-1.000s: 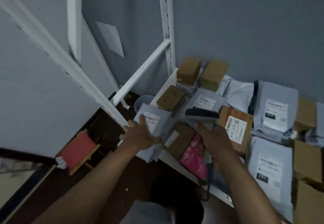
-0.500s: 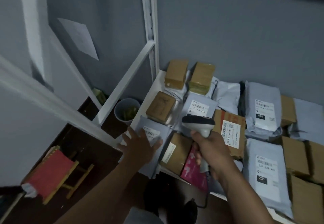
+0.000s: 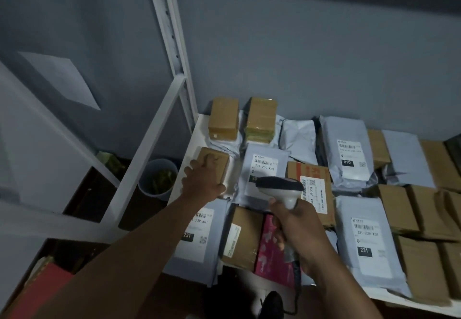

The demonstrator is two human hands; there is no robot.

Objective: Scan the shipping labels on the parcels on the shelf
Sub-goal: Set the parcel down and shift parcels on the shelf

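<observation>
Left hand grips the small brown cardboard box near the shelf's left edge; it seems light and stiff, best held by its sides. Right hand clamps the grey handheld scanner.

L arm extended fwd, left hand fingers curled in a grasp. R arm bent, right hand fist-closed, gripping.
</observation>
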